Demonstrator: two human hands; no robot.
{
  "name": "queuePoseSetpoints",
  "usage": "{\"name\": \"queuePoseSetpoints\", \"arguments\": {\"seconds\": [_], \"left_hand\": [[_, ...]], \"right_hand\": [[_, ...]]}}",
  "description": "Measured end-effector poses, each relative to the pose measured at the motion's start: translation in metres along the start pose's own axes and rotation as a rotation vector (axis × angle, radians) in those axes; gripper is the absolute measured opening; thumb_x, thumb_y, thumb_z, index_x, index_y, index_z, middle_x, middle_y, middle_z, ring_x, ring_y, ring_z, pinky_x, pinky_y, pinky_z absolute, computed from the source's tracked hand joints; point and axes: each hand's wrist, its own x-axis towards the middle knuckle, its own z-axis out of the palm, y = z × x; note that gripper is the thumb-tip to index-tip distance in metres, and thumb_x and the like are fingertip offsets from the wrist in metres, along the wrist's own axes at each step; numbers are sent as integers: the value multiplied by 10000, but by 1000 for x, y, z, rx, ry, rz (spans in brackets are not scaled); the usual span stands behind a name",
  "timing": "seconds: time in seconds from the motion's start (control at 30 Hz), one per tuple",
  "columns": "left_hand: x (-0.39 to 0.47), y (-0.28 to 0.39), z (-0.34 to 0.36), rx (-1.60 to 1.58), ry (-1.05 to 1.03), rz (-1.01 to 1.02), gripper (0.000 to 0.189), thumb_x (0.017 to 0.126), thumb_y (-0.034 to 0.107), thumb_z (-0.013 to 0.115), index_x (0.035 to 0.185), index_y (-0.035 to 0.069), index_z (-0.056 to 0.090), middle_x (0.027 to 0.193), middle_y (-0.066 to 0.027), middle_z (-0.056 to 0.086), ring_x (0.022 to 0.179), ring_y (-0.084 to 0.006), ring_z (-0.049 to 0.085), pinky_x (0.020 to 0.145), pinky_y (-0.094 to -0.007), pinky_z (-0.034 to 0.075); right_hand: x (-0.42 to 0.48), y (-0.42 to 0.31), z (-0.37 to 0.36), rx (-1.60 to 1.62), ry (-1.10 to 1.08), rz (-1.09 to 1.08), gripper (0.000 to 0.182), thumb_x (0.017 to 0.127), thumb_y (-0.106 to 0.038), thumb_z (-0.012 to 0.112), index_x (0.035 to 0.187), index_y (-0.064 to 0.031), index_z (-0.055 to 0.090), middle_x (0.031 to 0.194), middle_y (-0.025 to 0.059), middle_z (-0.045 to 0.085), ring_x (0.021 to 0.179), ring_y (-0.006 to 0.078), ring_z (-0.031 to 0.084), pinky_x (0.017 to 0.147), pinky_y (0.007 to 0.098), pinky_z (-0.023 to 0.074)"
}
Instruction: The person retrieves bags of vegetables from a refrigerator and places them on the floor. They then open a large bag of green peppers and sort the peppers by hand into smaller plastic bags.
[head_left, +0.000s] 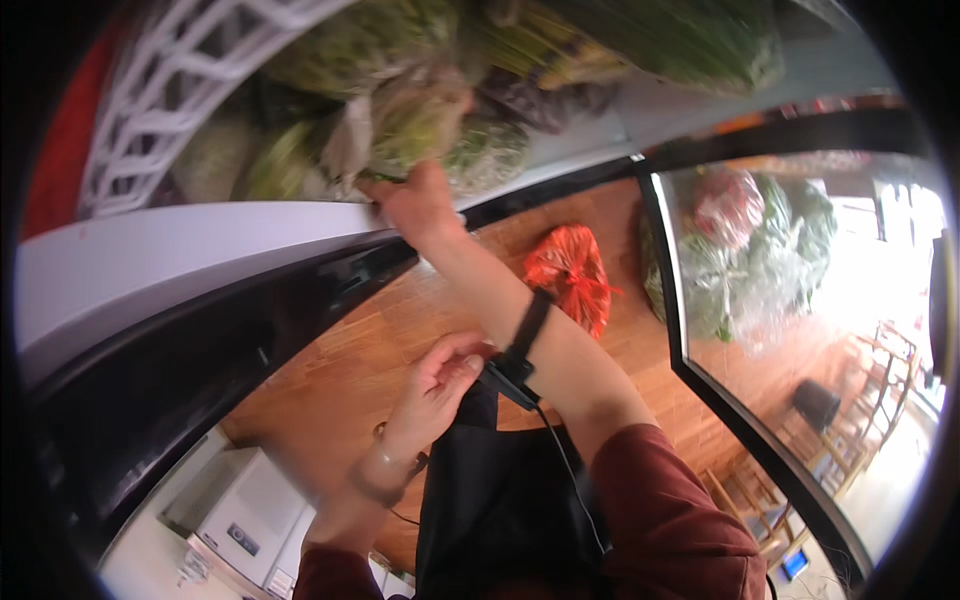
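My right hand (424, 202) reaches over the inner ledge of a refrigerated cabinet, its fingers spread at the lower edge of a clear plastic bag of leafy greens (412, 127). Blur hides whether the fingers grip the bag. My left hand (442, 379) is low over the floor, fingers curled beside a black strapped device (514, 375) on my right forearm; what lies between its fingers cannot be made out. More bagged vegetables (491, 154) lie beside the greens, with long green vegetables (675, 37) at the top.
A white plastic basket (142, 150) stands at the upper left. On the tiled floor sits a tied red plastic bag (574, 277). A black-framed glass door (675, 330) stands at the right, with bagged vegetables (712, 277) and wooden chairs (832, 457) seen through it. A white appliance (251, 517) is at the lower left.
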Motion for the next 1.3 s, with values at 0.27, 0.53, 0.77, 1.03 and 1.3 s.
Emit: {"name": "queuePoseSetpoints", "arguments": {"seconds": [0.27,0.53,0.77,1.03,1.3], "left_hand": [[-18,-20,-36,146,193,-307,281,1029,135,506,1272,22,593,1074,-71,661,991,-160,653,875,-298,543],[-83,-131,-18,617,10,-409,305,930,134,636,1214,26,615,1034,-112,683,952,-242,665,838,-340,534],[-117,-210,13,1111,-93,-71,347,795,138,702,1128,91,619,1011,-99,656,942,-322,609,877,-441,467],[-119,-222,33,1099,-49,-42,229,770,101,697,994,99,650,883,-45,667,863,-282,631,801,-407,483],[-129,-232,62,958,97,-118,171,760,76,682,930,91,686,807,-40,688,815,-295,650,821,-403,506]], "right_hand": [[-74,18,-42,-59,141,191,555,809,-160,748,1288,22,538,1109,156,664,973,236,625,878,343,509],[-251,336,-267,-919,110,617,414,771,-228,757,1150,-84,672,996,128,704,945,275,675,846,383,541],[-246,333,-376,-1023,332,633,764,784,-336,727,1455,-153,411,1444,183,439,1271,400,490,1068,443,431],[-324,396,-314,-644,-141,517,491,931,-302,596,1333,-26,531,1148,80,633,1065,213,593,938,379,475],[-492,99,-407,24,431,879,463,919,-107,645,1351,-4,512,1004,107,665,848,185,674,701,310,558]]}}
